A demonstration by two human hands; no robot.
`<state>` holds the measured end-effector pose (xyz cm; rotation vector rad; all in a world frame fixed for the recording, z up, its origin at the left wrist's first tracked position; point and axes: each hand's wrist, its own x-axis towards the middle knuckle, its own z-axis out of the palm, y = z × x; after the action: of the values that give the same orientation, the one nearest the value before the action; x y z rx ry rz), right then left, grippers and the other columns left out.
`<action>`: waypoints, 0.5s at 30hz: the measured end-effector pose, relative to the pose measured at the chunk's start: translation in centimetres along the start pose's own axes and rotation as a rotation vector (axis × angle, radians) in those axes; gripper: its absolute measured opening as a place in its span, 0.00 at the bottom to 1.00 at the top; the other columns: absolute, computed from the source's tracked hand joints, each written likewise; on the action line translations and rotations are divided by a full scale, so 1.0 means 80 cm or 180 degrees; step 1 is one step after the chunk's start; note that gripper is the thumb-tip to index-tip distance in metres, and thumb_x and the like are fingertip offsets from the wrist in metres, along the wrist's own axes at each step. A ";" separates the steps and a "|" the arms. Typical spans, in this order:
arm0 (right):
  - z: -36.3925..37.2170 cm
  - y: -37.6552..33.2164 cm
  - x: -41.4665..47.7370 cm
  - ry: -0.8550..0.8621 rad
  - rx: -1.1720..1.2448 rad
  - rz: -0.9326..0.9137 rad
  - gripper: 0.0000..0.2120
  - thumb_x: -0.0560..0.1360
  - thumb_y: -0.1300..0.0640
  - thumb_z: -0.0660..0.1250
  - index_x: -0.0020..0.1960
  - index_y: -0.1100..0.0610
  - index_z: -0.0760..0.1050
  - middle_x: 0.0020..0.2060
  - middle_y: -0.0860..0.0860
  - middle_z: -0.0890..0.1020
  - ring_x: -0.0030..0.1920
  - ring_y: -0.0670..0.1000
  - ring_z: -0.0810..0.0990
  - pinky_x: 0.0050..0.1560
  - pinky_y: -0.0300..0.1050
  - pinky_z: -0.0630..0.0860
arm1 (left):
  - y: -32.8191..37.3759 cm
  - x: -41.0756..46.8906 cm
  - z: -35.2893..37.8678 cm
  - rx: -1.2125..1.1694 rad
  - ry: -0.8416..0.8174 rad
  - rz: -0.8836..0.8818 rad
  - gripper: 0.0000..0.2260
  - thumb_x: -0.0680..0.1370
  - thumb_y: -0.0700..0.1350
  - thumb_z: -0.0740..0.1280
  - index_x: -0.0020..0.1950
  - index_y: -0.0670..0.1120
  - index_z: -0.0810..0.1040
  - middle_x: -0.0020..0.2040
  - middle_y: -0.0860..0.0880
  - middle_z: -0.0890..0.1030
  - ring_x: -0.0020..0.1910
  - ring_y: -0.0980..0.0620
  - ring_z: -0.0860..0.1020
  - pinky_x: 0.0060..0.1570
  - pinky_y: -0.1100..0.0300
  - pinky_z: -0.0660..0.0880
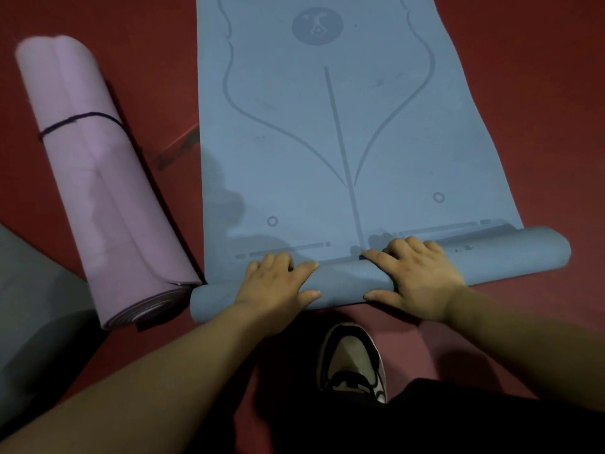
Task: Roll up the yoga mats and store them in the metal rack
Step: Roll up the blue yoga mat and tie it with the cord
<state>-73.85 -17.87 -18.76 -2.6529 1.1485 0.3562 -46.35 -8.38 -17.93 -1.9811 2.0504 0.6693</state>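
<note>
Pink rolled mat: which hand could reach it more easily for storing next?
Left, most likely. The pink mat lies on the person's left, its near end beside the blue mat, close to the left hand. The right hand grips the roll farther away.

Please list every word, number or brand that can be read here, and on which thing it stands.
No text can be read.
On the blue mat: only printed lines and a round emblem, too blurred to show letters.
On the pink rolled mat: no print visible.
On the shoe: no brand legible.
</note>
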 end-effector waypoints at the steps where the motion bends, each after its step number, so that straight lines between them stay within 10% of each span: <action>1: -0.003 0.002 0.007 -0.0122 -0.0023 -0.0018 0.39 0.72 0.20 0.46 0.76 0.40 0.63 0.55 0.49 0.76 0.54 0.55 0.74 0.55 0.54 0.72 | 0.005 -0.008 0.004 0.0108 0.0274 -0.0042 0.27 0.79 0.66 0.56 0.76 0.59 0.65 0.57 0.49 0.71 0.58 0.45 0.71 0.59 0.47 0.67; 6: -0.011 0.011 0.024 -0.0408 -0.0032 -0.0121 0.39 0.71 0.21 0.46 0.77 0.38 0.57 0.59 0.48 0.75 0.59 0.54 0.74 0.58 0.53 0.71 | 0.011 -0.034 0.038 0.0277 0.0995 0.0102 0.34 0.74 0.67 0.62 0.73 0.48 0.74 0.56 0.42 0.77 0.52 0.40 0.75 0.56 0.43 0.70; 15: 0.015 -0.010 -0.006 0.0779 -0.0122 -0.0255 0.38 0.72 0.26 0.62 0.73 0.50 0.72 0.56 0.57 0.76 0.54 0.61 0.75 0.55 0.57 0.69 | -0.002 0.009 0.000 0.0234 -0.0097 -0.0178 0.33 0.78 0.70 0.55 0.80 0.59 0.54 0.66 0.48 0.68 0.66 0.44 0.67 0.66 0.46 0.63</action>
<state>-73.74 -16.70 -19.65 -2.8265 1.1063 0.0392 -46.22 -9.06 -18.27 -1.9673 1.9653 0.6003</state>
